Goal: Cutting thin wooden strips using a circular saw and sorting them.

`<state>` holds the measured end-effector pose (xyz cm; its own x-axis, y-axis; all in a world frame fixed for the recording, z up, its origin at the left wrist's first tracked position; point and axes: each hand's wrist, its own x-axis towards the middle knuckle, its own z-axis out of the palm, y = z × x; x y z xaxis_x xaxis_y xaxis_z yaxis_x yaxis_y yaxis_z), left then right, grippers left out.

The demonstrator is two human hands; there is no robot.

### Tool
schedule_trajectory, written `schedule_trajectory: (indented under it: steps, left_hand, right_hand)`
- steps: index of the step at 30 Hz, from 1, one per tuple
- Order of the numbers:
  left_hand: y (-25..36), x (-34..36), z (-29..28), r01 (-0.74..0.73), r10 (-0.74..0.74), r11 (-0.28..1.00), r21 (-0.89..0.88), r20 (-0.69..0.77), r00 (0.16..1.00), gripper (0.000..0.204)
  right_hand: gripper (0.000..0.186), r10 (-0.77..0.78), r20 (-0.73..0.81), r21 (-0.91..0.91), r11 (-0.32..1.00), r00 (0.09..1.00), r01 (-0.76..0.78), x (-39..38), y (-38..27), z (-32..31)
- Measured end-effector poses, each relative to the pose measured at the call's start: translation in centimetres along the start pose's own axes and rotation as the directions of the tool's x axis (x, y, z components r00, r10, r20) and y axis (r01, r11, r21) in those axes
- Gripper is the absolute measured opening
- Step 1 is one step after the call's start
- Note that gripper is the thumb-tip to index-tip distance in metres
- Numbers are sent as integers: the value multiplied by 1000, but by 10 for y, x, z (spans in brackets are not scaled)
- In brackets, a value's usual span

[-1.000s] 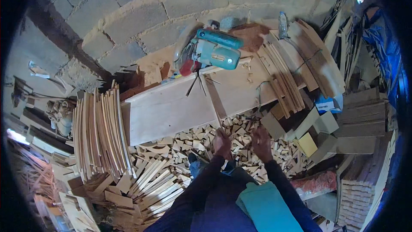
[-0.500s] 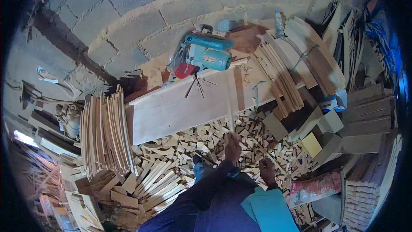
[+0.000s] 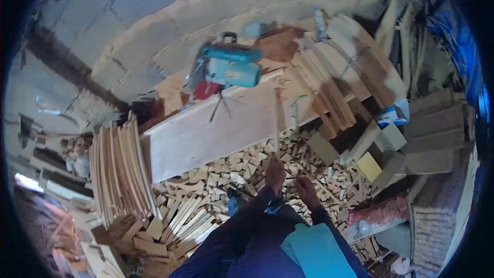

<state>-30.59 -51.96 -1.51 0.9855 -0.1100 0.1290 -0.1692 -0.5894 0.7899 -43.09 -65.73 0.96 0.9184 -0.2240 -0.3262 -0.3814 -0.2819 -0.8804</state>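
My left hand (image 3: 275,176) is closed around the near end of a thin wooden strip (image 3: 276,143), which runs away from me over the edge of a pale board (image 3: 211,134). Just to its right, my right hand (image 3: 306,191) has its fingers curled, with nothing visible in them; motion softens its outline. Both hands are above a heap of small wood offcuts (image 3: 329,183). On the far side of the board stands a teal power saw (image 3: 234,69) with a red part. Several thin dark rods (image 3: 220,104) fan out in front of it.
Curved wooden strips (image 3: 121,167) stand stacked at the left, and more long strips (image 3: 321,92) lie at the right of the board. Flat wood pieces (image 3: 368,164) and a red-and-white sack (image 3: 378,219) are on my right. A block wall (image 3: 170,25) closes off the far side.
My right hand has moved left and forward, closer to my left hand. The left hand keeps its grip on the strip. The whole view has shifted slightly.
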Motion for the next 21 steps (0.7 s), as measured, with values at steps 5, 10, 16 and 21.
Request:
schedule_trajectory:
  steps: [5, 10, 16, 21]
  left_hand:
    - [39, 13, 12, 529, -398, 739, -418, 362, 843, 23]
    - [60, 36, 3, 772, -373, 435, -465, 687, 624, 23]
    - [72, 44, 10, 705, -306, 481, -521, 654, 692, 21]
    - [21, 33, -25, 518, -45, 715, -469, 709, 704, 34]
  right_hand:
    - [44, 6, 136, 432, 899, 991, -65, 17, -36, -5]
    - [36, 213, 264, 569, 753, 941, -330, 35, -47, -17]
    - [30, -29, -242, -5, 1000, 970, 28, 46, -26, -33]
    - [18, -625, -472, -647, 725, 622, 237, 111, -26, -115]
